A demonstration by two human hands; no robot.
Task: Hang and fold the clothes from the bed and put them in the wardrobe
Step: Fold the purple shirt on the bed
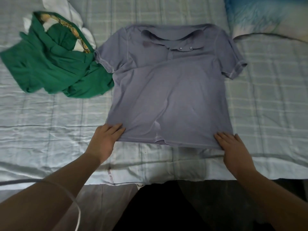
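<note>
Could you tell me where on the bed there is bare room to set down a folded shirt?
Right of the grey polo shirt, below the pillow, the bedspread is bare; also below the green garment. The upper left is crowded.

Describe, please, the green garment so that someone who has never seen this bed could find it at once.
Start at the pale checked bedspread, where a grey-blue polo shirt lies flat in the middle. Just beside its sleeve, on the side of the left hand, sits the green garment, touching that sleeve. It alone is crumpled in a heap, vivid green, with a yellowish patterned trim.
</note>
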